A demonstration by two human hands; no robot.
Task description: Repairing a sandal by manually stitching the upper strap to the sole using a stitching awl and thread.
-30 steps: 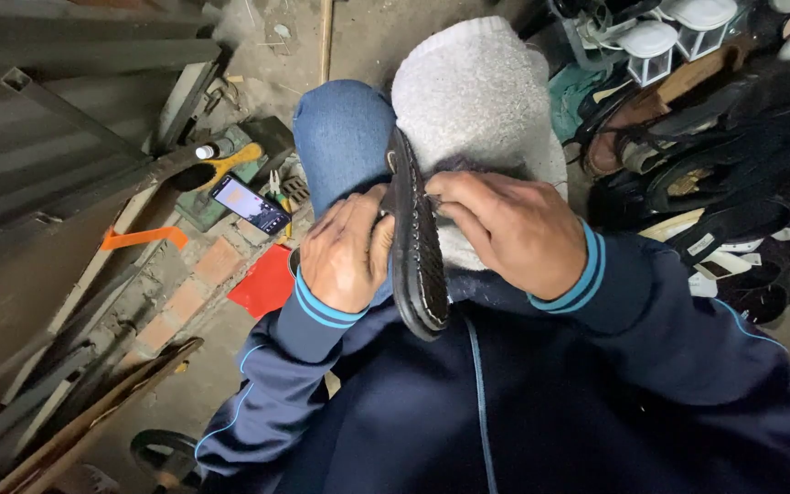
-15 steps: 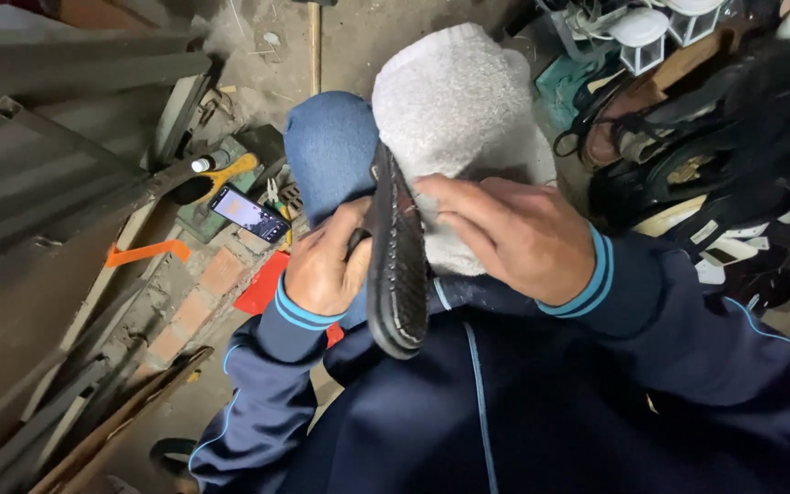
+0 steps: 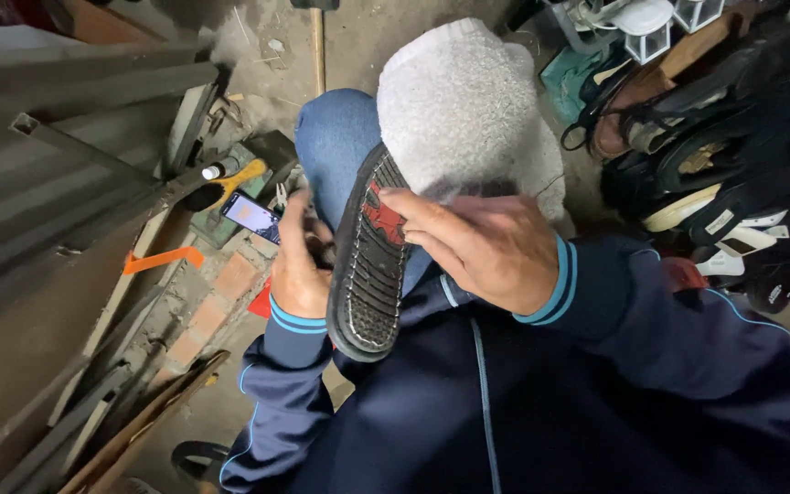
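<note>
Left hand (image 3: 299,270) curled, fingers up; right hand (image 3: 482,242) palm-down, fingers gripping leftward.

The left hand's (image 3: 299,270) fingers are concealed behind the black shoe sole (image 3: 368,261). The right hand's (image 3: 486,242) fingertips are blurred against the grey cloth (image 3: 464,110). The phone (image 3: 250,215) screen is too small to be read. The shoe pile (image 3: 733,174) is cut off at the right edge.

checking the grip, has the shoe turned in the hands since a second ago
Yes. The shoe has rolled: against the grey cloth on the knee it showed only its edge before, and now its treaded sole with a red patch faces the camera.
</note>
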